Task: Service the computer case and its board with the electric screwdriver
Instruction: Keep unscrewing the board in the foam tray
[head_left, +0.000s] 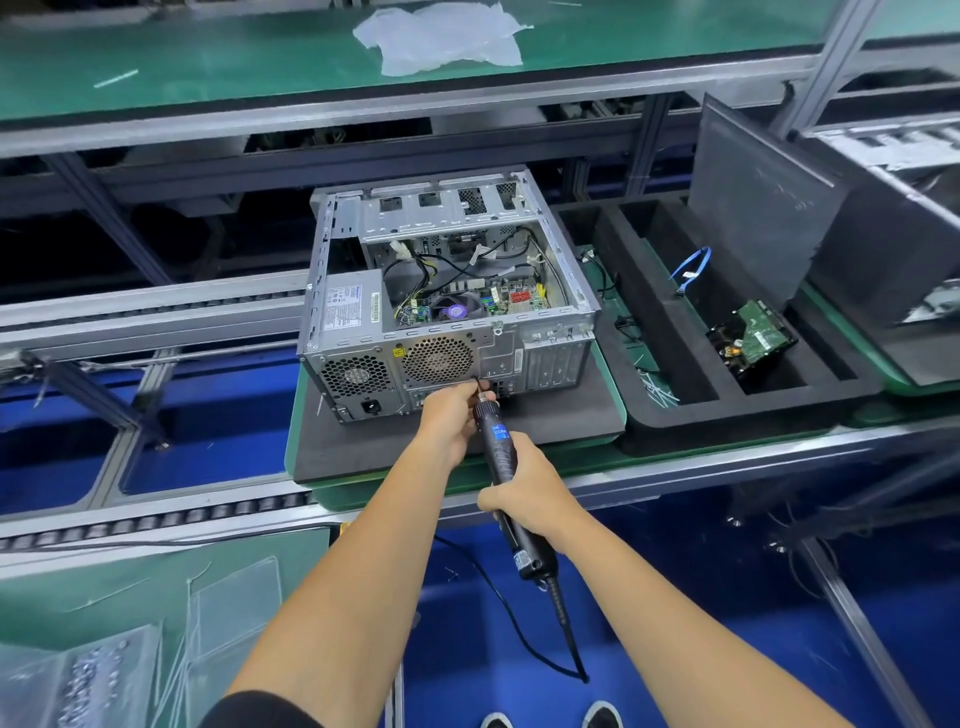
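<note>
Beyond the fingers (470, 395), a green tabletop (582, 467) carries a dark foam pad (415, 447) bearing the computer case (447, 291), with a compartmented foam tray (675, 415) to their right.

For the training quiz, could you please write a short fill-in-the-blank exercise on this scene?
1. The right hand grips the ____ by its body.
2. The left hand holds the tool's tip at the case's ____ panel.
3. The case's top side is ____, showing the board.
4. The hard drive lies in the black ____ tray.

Answers: screwdriver; rear; open; foam

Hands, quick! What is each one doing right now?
Left hand: pinches the tip of the electric screwdriver, at the computer case back panel.
Right hand: grips the screwdriver's body.
</note>
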